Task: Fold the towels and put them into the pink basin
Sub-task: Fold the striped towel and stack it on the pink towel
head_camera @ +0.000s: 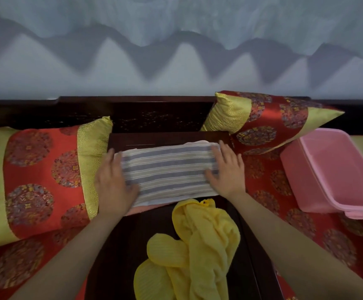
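A pale wall [176, 72] with a zigzag shadow fills the upper half; below it runs a dark wooden backrest [154, 113]. A red seat cover [273, 191] with round medallions spreads on the right. On the left, a red-and-gold cushion [42, 176] lies flat, its gold end hard against the left edge of a dark wooden table [120, 256]; a second cushion [269, 120] leans on the backrest, its lower gold corner just beside the table's far right corner.

The table runs down the middle; bare wood shows on both sides of the yellow towel [197, 245], more on the left than on the right, and a narrow bare strip lies beyond the striped towel [167, 169] up to the far rim.

The pink basin [306, 180] sits tilted on the seat cover at the right, mouth up; red cloth lies between it and the right hand [228, 172].

The yellow towel lies crumpled in the near half of the table; its top fold reaches the near edge of the striped towel.

The striped towel is folded into a long band across the far part of the table; a white margin shows along its far and near edges.

The left hand [113, 185] lies flat on the band's left end, fingers straight and close together, thumb spread onto the cloth; the right hand lies flat on the right end, fingers straight and slightly apart, thumb reaching inward; neither hand clasps the cloth.
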